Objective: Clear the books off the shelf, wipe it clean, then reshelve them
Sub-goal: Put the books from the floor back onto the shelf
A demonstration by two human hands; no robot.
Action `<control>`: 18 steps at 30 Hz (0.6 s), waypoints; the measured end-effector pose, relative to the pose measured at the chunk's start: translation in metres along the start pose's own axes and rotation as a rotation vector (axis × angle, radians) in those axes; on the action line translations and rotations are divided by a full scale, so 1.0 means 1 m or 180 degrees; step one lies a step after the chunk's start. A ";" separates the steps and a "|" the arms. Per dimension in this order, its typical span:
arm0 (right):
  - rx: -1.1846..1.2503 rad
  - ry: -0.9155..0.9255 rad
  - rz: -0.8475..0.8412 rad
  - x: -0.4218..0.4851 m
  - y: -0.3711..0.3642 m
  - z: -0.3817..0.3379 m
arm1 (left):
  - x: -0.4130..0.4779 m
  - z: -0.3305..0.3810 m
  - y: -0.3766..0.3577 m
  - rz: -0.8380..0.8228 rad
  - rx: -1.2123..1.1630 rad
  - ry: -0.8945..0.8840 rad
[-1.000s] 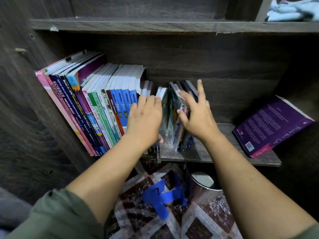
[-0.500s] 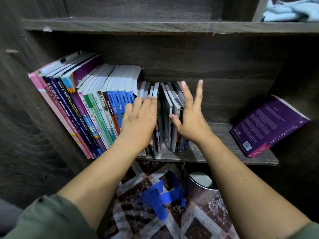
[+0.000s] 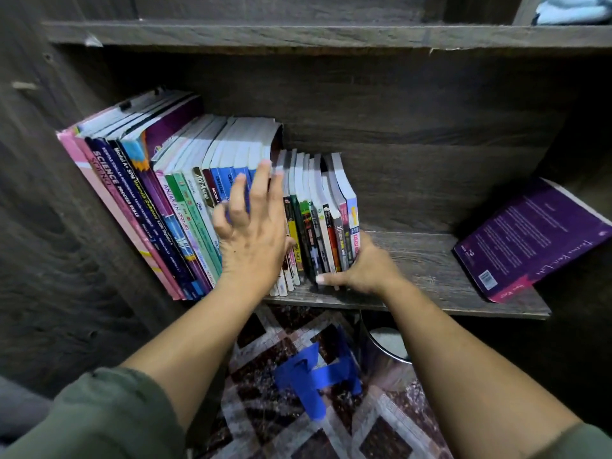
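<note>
Left hand [image 3: 255,233] is wide open, fingers spread and mostly straight, lying against the book spines right where the tall ones meet the slim ones. Right hand [image 3: 367,270] is down at the 3 o'clock end of the row, cupped round the bottom corner of the last slim book. Its thumb runs along the foot of the spines and its fingers are hidden behind the book, so can't say how they sit.

Biggest thing is the dark wood shelf [image 3: 430,260], with bare board between the row and the far end. Below it, at 6 o'clock, is a patterned floor [image 3: 381,425].

The tall books [image 3: 139,193] fill the 9 o'clock side, leaning toward the left wall, pink one outermost. Over at 3 o'clock, well apart from the row, a purple book [image 3: 530,236] is propped tilted, back cover facing out. The slim books [image 3: 318,207] stand spine-out just right of the tall ones, between the two hands.

Under the shelf edge around 5 o'clock there's a metal bin [image 3: 387,342], and beside it strips of blue tape [image 3: 314,376] stuck on the floor. Up at 1 o'clock, a pale blue cloth [image 3: 573,9] sits on the board above.
</note>
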State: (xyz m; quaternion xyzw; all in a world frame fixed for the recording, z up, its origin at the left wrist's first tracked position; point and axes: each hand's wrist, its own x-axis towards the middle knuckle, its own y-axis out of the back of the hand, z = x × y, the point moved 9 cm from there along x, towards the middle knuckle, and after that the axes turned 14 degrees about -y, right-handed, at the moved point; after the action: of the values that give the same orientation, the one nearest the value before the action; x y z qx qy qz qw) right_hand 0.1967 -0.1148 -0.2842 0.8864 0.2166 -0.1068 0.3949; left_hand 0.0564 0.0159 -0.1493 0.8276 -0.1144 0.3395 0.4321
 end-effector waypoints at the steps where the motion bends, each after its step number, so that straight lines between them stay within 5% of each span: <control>1: 0.0102 -0.0008 0.0106 -0.002 -0.001 -0.003 | -0.001 -0.002 0.003 0.0048 0.0058 -0.0023; 8: 0.0287 -0.0043 0.0904 -0.008 -0.010 -0.018 | -0.005 -0.007 0.007 0.0118 -0.0064 -0.0171; 14: 0.0333 0.0187 0.0367 -0.002 0.003 -0.023 | -0.003 0.005 0.001 0.0013 -0.0217 -0.0315; 18: 0.0289 0.0636 0.0851 -0.016 0.018 -0.045 | -0.001 0.009 0.000 -0.0001 -0.0297 -0.0308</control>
State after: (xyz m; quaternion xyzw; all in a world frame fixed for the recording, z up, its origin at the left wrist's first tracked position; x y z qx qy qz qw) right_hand 0.1920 -0.0965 -0.2374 0.9305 0.1300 0.0257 0.3416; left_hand 0.0599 0.0087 -0.1539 0.8220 -0.1508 0.2933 0.4642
